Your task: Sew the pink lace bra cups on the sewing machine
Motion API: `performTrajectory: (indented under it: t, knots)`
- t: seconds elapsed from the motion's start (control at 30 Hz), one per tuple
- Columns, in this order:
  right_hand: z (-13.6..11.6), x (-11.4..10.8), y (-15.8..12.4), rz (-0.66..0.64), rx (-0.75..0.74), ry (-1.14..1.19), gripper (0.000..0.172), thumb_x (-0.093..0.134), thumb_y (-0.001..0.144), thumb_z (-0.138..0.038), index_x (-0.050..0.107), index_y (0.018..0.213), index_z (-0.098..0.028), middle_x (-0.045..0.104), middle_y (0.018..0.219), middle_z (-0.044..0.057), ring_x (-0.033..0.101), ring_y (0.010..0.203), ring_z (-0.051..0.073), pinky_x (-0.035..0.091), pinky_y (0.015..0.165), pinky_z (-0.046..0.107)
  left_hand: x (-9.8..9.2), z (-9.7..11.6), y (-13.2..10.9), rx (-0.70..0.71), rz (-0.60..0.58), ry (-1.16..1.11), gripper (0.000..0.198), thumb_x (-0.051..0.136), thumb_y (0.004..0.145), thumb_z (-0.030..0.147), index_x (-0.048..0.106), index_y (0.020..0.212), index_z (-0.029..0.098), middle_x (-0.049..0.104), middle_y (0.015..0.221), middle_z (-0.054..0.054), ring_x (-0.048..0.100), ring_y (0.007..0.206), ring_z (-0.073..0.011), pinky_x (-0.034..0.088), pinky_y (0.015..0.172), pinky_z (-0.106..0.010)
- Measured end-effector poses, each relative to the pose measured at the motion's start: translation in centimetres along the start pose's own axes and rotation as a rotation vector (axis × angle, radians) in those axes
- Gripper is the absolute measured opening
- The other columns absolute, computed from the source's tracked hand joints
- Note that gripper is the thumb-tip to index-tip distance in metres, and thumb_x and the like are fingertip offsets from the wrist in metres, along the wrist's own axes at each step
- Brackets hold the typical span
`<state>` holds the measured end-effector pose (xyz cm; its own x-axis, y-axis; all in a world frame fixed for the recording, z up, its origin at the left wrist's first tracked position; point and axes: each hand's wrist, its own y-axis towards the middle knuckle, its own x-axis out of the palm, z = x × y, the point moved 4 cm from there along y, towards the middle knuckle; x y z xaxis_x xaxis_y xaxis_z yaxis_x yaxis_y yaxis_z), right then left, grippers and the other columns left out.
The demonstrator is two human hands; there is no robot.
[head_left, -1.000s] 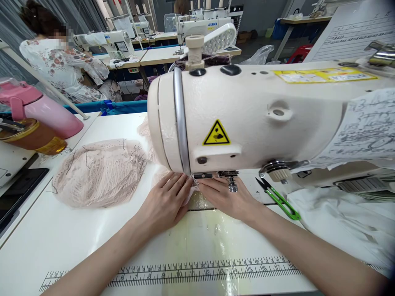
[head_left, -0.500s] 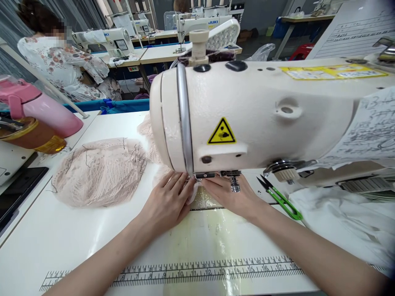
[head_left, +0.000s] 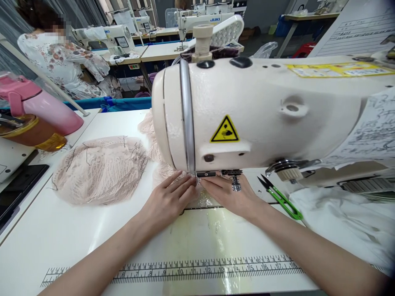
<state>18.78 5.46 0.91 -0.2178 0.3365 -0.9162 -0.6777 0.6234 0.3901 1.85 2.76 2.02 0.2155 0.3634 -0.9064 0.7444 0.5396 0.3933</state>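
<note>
Both hands are under the head of a cream sewing machine (head_left: 253, 107), beside the needle area. My left hand (head_left: 169, 195) lies flat with its fingers stretched out, pressing on pale pink lace fabric (head_left: 163, 172). From the other side, my right hand (head_left: 230, 193) reaches in, fingers extended and low on the machine bed (head_left: 206, 200). Some of its fingers are hidden behind the presser parts (head_left: 235, 181). What lies directly under the fingertips is mostly out of sight. More of the lace fabric bunches behind the machine head.
A heap of pink lace (head_left: 100, 170) lies on the left. Green thread snips (head_left: 282, 200) and white cloth (head_left: 345, 218) are at the right. A pink bottle (head_left: 51, 109), an amber cup (head_left: 37, 131) and a dark phone (head_left: 21, 191) line the left edge. A co-worker (head_left: 61, 61) sits beyond.
My left hand has shifted slightly, its thumb drawing in toward the fingers. The white bit of cloth by its thumb no longer shows. My right hand stays nearly in place.
</note>
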Motion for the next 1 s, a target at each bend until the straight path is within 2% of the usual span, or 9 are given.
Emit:
performTrajectory:
  t: [0.2, 0.33, 0.47, 0.53, 0.6, 0.67, 0.73, 0.9, 1.0]
  knots:
    - [-1.2, -0.4, -0.1, 0.028, -0.055, -0.142, 0.030, 0.045, 0.091, -0.010, 0.063, 0.110, -0.025, 0.065, 0.121, -0.004, 0.060, 0.074, 0.012, 0.039, 0.055, 0.031, -0.1, -0.5, 0.0, -0.036, -0.013, -0.022, 0.021, 0.042, 0.095, 0.009, 0.062, 0.098, 0.014, 0.070, 0.117, -0.007, 0.065, 0.111, -0.0191, 0.046, 0.106, -0.040]
    - [-1.4, 0.0, 0.1, 0.010, -0.035, -0.038, 0.027, 0.045, 0.090, -0.006, 0.061, 0.102, -0.024, 0.068, 0.112, -0.003, 0.061, 0.082, 0.013, 0.033, 0.055, 0.030, -0.1, -0.6, 0.1, -0.059, -0.021, -0.027, 0.019, 0.044, 0.094, 0.009, 0.061, 0.100, 0.013, 0.070, 0.116, -0.008, 0.065, 0.109, -0.0199, 0.044, 0.104, -0.040]
    - [-1.4, 0.7, 0.4, 0.092, -0.058, 0.104, 0.021, 0.044, 0.089, -0.007, 0.058, 0.094, -0.022, 0.068, 0.101, -0.002, 0.059, 0.084, 0.014, 0.029, 0.056, 0.030, -0.5, -0.6, 0.2, -0.180, 0.000, -0.042, 0.026, 0.051, 0.086, 0.013, 0.058, 0.111, 0.014, 0.069, 0.115, -0.009, 0.065, 0.104, -0.0243, 0.042, 0.097, -0.045]
    - [-1.4, 1.0, 0.6, 0.088, -0.088, 0.227, 0.017, 0.043, 0.090, -0.009, 0.056, 0.091, -0.020, 0.066, 0.095, -0.001, 0.057, 0.082, 0.013, 0.031, 0.059, 0.029, -0.7, -0.8, 0.0, -0.300, -0.024, -0.062, 0.036, 0.056, 0.079, 0.017, 0.056, 0.114, 0.013, 0.070, 0.108, -0.010, 0.065, 0.096, -0.0263, 0.041, 0.091, -0.046]
    - [-1.5, 1.1, 0.7, 0.069, -0.131, 0.352, 0.014, 0.042, 0.090, -0.010, 0.053, 0.089, -0.019, 0.063, 0.088, 0.000, 0.055, 0.083, 0.012, 0.035, 0.065, 0.029, -0.8, -1.0, -0.2, -0.362, -0.058, -0.127, 0.028, 0.057, 0.076, 0.017, 0.059, 0.104, 0.016, 0.070, 0.091, -0.004, 0.065, 0.079, -0.0218, 0.039, 0.086, -0.044]
    - [-1.7, 0.7, 0.7, 0.094, -0.171, 0.424, 0.012, 0.043, 0.090, -0.010, 0.051, 0.091, -0.019, 0.061, 0.083, -0.001, 0.054, 0.084, 0.013, 0.037, 0.070, 0.029, -1.0, -0.8, -0.3, -0.336, -0.052, -0.190, 0.011, 0.055, 0.077, 0.013, 0.058, 0.086, 0.019, 0.066, 0.073, 0.003, 0.060, 0.065, -0.0151, 0.037, 0.084, -0.040]
    - [-1.8, 0.2, 0.6, 0.152, -0.208, 0.439, 0.010, 0.046, 0.089, -0.010, 0.051, 0.092, -0.018, 0.059, 0.080, -0.002, 0.054, 0.084, 0.013, 0.039, 0.074, 0.029, -1.3, -0.6, -0.3, -0.269, -0.008, -0.193, 0.009, 0.053, 0.079, 0.011, 0.055, 0.076, 0.019, 0.060, 0.065, 0.005, 0.055, 0.060, -0.0125, 0.035, 0.083, -0.038]
    - [-2.3, -0.6, 0.6, 0.224, -0.253, 0.386, 0.002, 0.053, 0.091, -0.020, 0.055, 0.092, -0.020, 0.061, 0.077, -0.003, 0.054, 0.082, 0.013, 0.043, 0.077, 0.030, -1.6, 0.0, -0.1, -0.163, 0.073, -0.114, 0.015, 0.050, 0.087, 0.012, 0.054, 0.074, 0.018, 0.054, 0.061, 0.005, 0.049, 0.060, -0.0120, 0.035, 0.080, -0.036]
    - [-2.6, -0.8, 0.6, 0.252, -0.302, 0.388, 0.006, 0.056, 0.089, -0.016, 0.058, 0.090, -0.022, 0.061, 0.076, -0.005, 0.054, 0.082, 0.011, 0.045, 0.090, 0.032, -1.7, 0.2, -0.1, -0.143, 0.087, -0.108, 0.018, 0.049, 0.089, 0.013, 0.053, 0.072, 0.018, 0.053, 0.060, 0.005, 0.047, 0.059, -0.0116, 0.035, 0.079, -0.035]
